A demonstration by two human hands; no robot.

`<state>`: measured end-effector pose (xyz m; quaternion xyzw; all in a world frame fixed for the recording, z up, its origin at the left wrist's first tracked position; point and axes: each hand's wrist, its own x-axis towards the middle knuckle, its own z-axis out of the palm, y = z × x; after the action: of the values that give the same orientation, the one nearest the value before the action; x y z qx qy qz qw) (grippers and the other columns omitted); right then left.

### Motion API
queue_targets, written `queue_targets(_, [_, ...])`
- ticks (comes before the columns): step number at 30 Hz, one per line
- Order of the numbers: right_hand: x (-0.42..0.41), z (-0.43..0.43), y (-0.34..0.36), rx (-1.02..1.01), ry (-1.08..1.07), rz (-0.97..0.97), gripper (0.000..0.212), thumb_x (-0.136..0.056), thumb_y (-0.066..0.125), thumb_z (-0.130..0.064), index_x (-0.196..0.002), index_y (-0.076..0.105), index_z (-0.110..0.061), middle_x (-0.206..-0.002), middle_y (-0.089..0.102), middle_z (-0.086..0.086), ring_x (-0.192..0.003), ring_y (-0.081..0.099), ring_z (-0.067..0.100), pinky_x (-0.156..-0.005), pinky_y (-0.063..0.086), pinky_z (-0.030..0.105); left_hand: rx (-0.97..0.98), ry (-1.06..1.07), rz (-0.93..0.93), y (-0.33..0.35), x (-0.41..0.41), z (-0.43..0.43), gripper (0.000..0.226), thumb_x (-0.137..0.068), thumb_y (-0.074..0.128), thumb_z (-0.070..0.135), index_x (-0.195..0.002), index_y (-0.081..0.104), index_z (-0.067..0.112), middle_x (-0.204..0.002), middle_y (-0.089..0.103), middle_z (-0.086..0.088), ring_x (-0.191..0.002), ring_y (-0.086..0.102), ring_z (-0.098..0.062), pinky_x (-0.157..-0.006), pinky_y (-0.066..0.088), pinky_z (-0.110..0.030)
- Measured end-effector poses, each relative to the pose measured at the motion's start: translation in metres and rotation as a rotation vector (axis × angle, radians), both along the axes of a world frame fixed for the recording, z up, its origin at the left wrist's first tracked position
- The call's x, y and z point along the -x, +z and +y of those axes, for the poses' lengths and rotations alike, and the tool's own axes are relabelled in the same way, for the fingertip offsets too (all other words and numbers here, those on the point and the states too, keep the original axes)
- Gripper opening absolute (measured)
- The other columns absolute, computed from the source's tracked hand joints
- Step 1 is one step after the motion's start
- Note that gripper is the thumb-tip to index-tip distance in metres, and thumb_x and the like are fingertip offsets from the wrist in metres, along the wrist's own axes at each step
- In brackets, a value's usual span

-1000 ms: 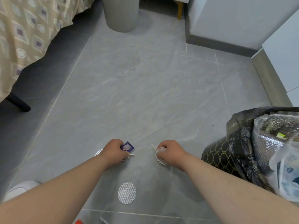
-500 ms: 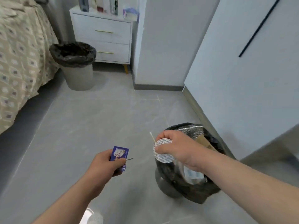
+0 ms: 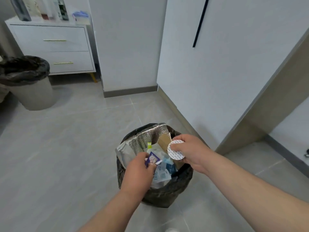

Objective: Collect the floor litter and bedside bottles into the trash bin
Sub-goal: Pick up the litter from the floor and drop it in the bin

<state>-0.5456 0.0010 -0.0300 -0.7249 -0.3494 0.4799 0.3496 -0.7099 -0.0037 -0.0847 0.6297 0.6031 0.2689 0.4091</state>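
Left hand (image 3: pixel 139 169): fingers pinched on purple wrapper (image 3: pixel 152 159), held over the trash bin (image 3: pixel 175 190) mouth. Right hand (image 3: pixel 189 152): clamped on round white seal (image 3: pixel 175 152), above the far rim. Risk: bin heaped full; released light litter may slide off the pile onto the floor. Bedside bottles (image 3: pixel 50 10): far off, on the nightstand (image 3: pixel 50 47).

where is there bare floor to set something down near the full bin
Bare floor runs left of the full bin, up to the grey bin and drawers. A narrow strip lies between it and the wall. The bin's mouth is crowded, with both hands above it.
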Motion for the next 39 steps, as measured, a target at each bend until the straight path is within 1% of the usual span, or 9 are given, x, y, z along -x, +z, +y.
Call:
queue_targets(4, [-0.003,0.0,-0.006,0.017,0.015,0.022,0.012,-0.09,0.059,-0.007,-0.097,0.061,-0.016,-0.1,0.068,0.015,-0.084,0.065,0.024,-0.072,0.056,0.035,0.038,-0.183,0.024,-0.011,0.002,-0.008,0.054,-0.092,0.058,0.033,-0.141,0.04,0.023,-0.129,0.059,0.002,-0.117,0.057,-0.014,-0.095,0.05,-0.031])
queue_targets(9, [-0.005,-0.003,-0.015,0.055,-0.037,-0.013,0.022,-0.086,0.045,0.0,-0.091,0.061,-0.015,-0.095,0.065,0.019,-0.079,0.061,0.028,-0.065,0.047,0.038,-0.346,-0.355,0.325,-0.045,0.041,-0.035,0.036,-0.09,0.045,0.046,-0.114,0.064,0.027,-0.111,0.064,0.01,-0.102,0.06,-0.011,-0.095,0.045,-0.03])
queue_targets(12, [0.001,-0.002,-0.019,0.049,0.031,-0.132,0.024,-0.083,0.049,-0.003,-0.094,0.062,-0.019,-0.102,0.064,0.01,-0.083,0.06,0.023,-0.065,0.048,0.033,-0.412,-0.379,0.477,-0.064,0.059,-0.047,0.064,-0.097,0.015,0.051,-0.102,0.074,0.027,-0.11,0.071,-0.001,-0.109,0.062,-0.021,-0.099,0.041,-0.03])
queue_targets(14, [0.01,-0.002,-0.026,0.002,0.121,-0.25,0.021,-0.084,0.055,-0.007,-0.098,0.062,-0.021,-0.102,0.061,0.001,-0.084,0.058,0.014,-0.063,0.046,0.024,-0.385,-0.385,0.488,-0.068,0.064,-0.046,0.07,-0.098,0.008,0.052,-0.106,0.073,0.03,-0.118,0.069,0.001,-0.115,0.061,-0.019,-0.087,0.053,-0.029])
queue_targets(23, [0.036,-0.004,-0.079,-0.032,0.82,-0.816,0.038,-0.091,0.053,-0.023,-0.128,0.057,-0.017,-0.129,0.055,0.007,-0.121,0.05,0.024,-0.106,0.039,0.036,-0.344,-0.524,0.468,-0.071,0.069,-0.041,0.064,-0.098,0.012,0.051,-0.111,0.071,0.029,-0.127,0.064,0.004,-0.122,0.055,-0.017,-0.09,0.049,-0.028])
queue_targets(27, [0.044,-0.006,-0.082,0.12,0.935,-0.931,0.043,-0.09,0.054,-0.032,-0.131,0.049,-0.02,-0.134,0.045,0.008,-0.124,0.045,0.031,-0.104,0.041,0.043,-0.345,-0.577,0.517,-0.067,0.07,-0.041,0.066,-0.098,0.008,0.05,-0.111,0.07,0.032,-0.128,0.062,0.005,-0.12,0.059,-0.015,-0.094,0.044,-0.021])
queue_targets(30, [0.064,-0.001,-0.05,0.05,0.963,-1.091,0.032,-0.093,0.048,-0.03,-0.121,0.051,-0.015,-0.124,0.053,0.01,-0.115,0.052,0.032,-0.089,0.046,0.039,-0.477,-0.552,0.527,-0.043,0.088,-0.039,0.052,-0.096,0.021,0.049,-0.116,0.066,0.032,-0.128,0.064,0.001,-0.108,0.066,-0.013,-0.079,0.054,-0.019])
queue_targets(33, [0.111,0.006,-0.005,-0.168,0.92,-1.088,0.022,-0.093,0.043,-0.026,-0.11,0.054,-0.016,-0.111,0.063,0.008,-0.103,0.059,0.03,-0.079,0.048,0.038,-0.528,-0.453,0.475,-0.015,0.131,-0.034,0.039,-0.088,0.041,0.044,-0.114,0.063,0.026,-0.119,0.067,0.001,-0.098,0.068,-0.016,-0.075,0.056,-0.024])
queue_targets(39, [0.225,-0.007,0.01,-0.345,0.968,-0.887,0.033,-0.091,0.046,-0.029,-0.12,0.059,-0.021,-0.123,0.063,0.003,-0.115,0.056,0.024,-0.094,0.045,0.033,-0.32,-0.192,0.52,-0.004,0.247,-0.057,0.053,-0.087,0.033,0.047,-0.106,0.068,0.013,-0.11,0.066,-0.007,-0.101,0.063,-0.03,-0.087,0.052,-0.037])
